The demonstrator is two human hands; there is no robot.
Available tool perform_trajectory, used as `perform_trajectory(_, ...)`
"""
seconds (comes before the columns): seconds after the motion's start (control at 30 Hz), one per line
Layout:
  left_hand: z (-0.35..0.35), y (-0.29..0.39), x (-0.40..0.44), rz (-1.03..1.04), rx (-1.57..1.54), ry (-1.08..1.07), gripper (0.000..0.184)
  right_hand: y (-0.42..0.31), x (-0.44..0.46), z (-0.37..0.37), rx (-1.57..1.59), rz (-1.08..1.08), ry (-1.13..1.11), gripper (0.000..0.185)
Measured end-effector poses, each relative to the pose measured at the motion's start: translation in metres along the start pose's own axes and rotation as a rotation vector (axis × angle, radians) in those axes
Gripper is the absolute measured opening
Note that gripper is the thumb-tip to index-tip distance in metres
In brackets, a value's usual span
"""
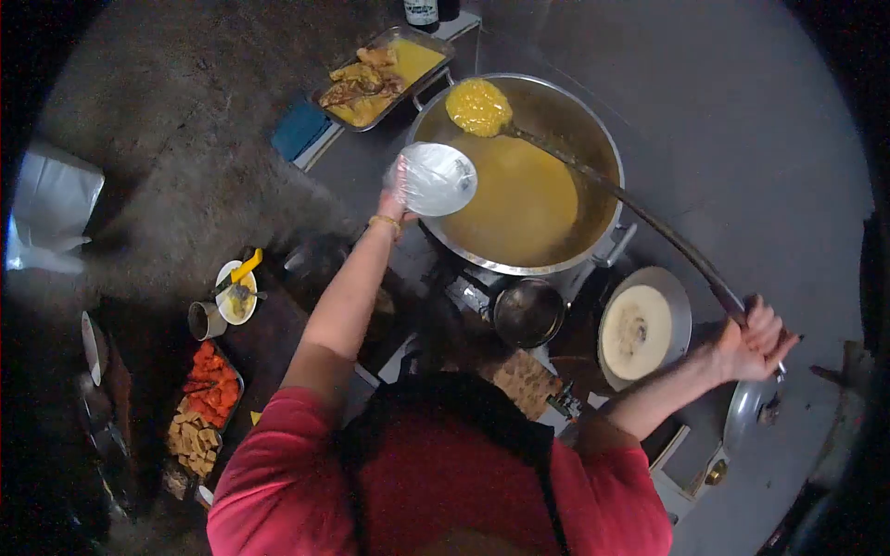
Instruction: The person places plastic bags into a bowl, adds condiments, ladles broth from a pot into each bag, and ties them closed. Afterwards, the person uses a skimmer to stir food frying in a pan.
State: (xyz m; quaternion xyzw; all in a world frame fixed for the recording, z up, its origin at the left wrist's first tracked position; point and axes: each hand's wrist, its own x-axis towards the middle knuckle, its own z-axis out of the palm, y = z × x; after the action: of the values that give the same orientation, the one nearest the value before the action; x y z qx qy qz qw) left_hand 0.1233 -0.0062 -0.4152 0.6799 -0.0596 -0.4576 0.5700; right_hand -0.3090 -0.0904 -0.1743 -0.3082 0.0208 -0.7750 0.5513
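Observation:
My left hand holds a white bowl covered in clear plastic, at the left rim of a large metal pot. Yellow-brown liquid fills part of the pot. At the right, my right hand is wrapped round the end of a long metal ladle handle. The ladle's round head, full of yellow food, is raised over the pot's upper left side, just above the bowl.
A tray of meat pieces and yellow liquid stands behind the pot. A pan of pale liquid and a small dark pan sit nearer me. At left are orange-red food, a small plate and a cup.

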Motion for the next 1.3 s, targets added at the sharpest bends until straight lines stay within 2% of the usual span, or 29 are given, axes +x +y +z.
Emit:
perform_trajectory(0.07, 0.018, 0.004, 0.007, -0.007, -0.099, -0.044, 0.087, -0.018, 0.002, 0.005, 0.118, 0.029, -0.111, 0.044)
perform_trajectory(0.13, 0.035, 0.009, 0.01, -0.01, -0.191, -0.093, 0.087, -0.033, 0.001, 0.013, -0.005, -0.044, -0.152, 0.041)
perform_trajectory(0.2, 0.046, 0.016, 0.012, 0.02, -0.238, -0.143, 0.086, -0.039, -0.006, 0.02, 0.026, -0.06, -0.41, 0.036)
perform_trajectory(0.27, 0.053, 0.022, 0.011, 0.02, -0.221, -0.151, 0.086, -0.043, -0.015, 0.033, 0.052, -0.107, -0.529, 0.038)
perform_trajectory(0.3, 0.055, 0.015, 0.029, -0.001, -0.208, -0.123, 0.087, -0.048, -0.019, 0.038, -0.003, -0.245, -0.441, 0.038)
perform_trajectory(0.37, 0.058, 0.005, 0.042, 0.025, -0.223, -0.111, 0.085, -0.042, -0.023, 0.055, 0.153, -0.202, -0.607, 0.039)
perform_trajectory(0.47, 0.066, 0.012, 0.033, 0.097, -0.351, -0.133, 0.083, -0.034, -0.027, 0.065, 0.089, -0.279, -0.672, 0.043)
perform_trajectory(0.53, 0.062, 0.018, 0.024, 0.114, -0.435, -0.182, 0.082, -0.016, -0.025, 0.063, -0.023, -0.271, -0.813, 0.044)
perform_trajectory(0.6, 0.058, 0.026, 0.02, 0.099, -0.483, -0.265, 0.08, 0.027, -0.037, 0.058, -0.25, -0.272, -0.833, 0.039)
perform_trajectory(0.67, 0.053, 0.03, 0.017, 0.162, -0.483, -0.264, 0.081, 0.074, -0.052, 0.037, -0.703, -0.205, -0.9, 0.021)
perform_trajectory(0.73, 0.042, 0.029, 0.024, 0.188, -0.468, -0.265, 0.081, 0.121, -0.071, 0.0, -0.983, -0.007, -0.795, 0.018)
perform_trajectory(0.77, 0.034, 0.027, 0.026, 0.208, -0.449, -0.244, 0.078, 0.152, -0.071, -0.049, -1.012, 0.037, -0.561, 0.012)
perform_trajectory(0.83, 0.009, 0.016, 0.034, 0.266, -0.321, -0.16, 0.077, 0.171, -0.055, -0.073, -0.755, 0.191, -0.154, 0.016)
perform_trajectory(0.87, -0.001, 0.014, 0.036, 0.295, -0.256, -0.118, 0.077, 0.165, -0.042, -0.06, -0.473, 0.293, 0.02, 0.022)
perform_trajectory(0.9, -0.008, 0.016, 0.026, 0.291, -0.225, -0.102, 0.077, 0.153, -0.033, -0.059, -0.472, 0.3, 0.196, 0.03)
perform_trajectory(0.93, -0.015, 0.017, 0.014, 0.291, -0.193, -0.087, 0.077, 0.144, -0.029, -0.064, -0.465, 0.21, 0.437, 0.031)
perform_trajectory(0.97, -0.02, 0.019, 0.007, 0.291, -0.161, -0.071, 0.077, 0.128, -0.024, -0.08, -0.467, 0.17, 0.486, 0.036)
perform_trajectory(1.07, -0.042, -0.013, 0.04, 0.362, -0.111, -0.039, 0.079, 0.077, -0.019, -0.086, -0.351, 0.089, 0.336, 0.044)
perform_trajectory(1.13, -0.04, -0.013, 0.034, 0.274, -0.05, -0.013, 0.078, 0.046, -0.017, -0.073, -0.205, 0.06, 0.173, 0.045)
perform_trajectory(1.27, -0.014, -0.003, 0.015, 0.065, 0.044, 0.018, 0.08, -0.003, -0.01, -0.028, -0.092, -0.041, 0.069, 0.044)
perform_trajectory(1.3, -0.004, -0.01, 0.028, 0.188, 0.029, 0.04, 0.083, -0.017, -0.009, -0.022, -0.094, -0.064, 0.023, 0.043)
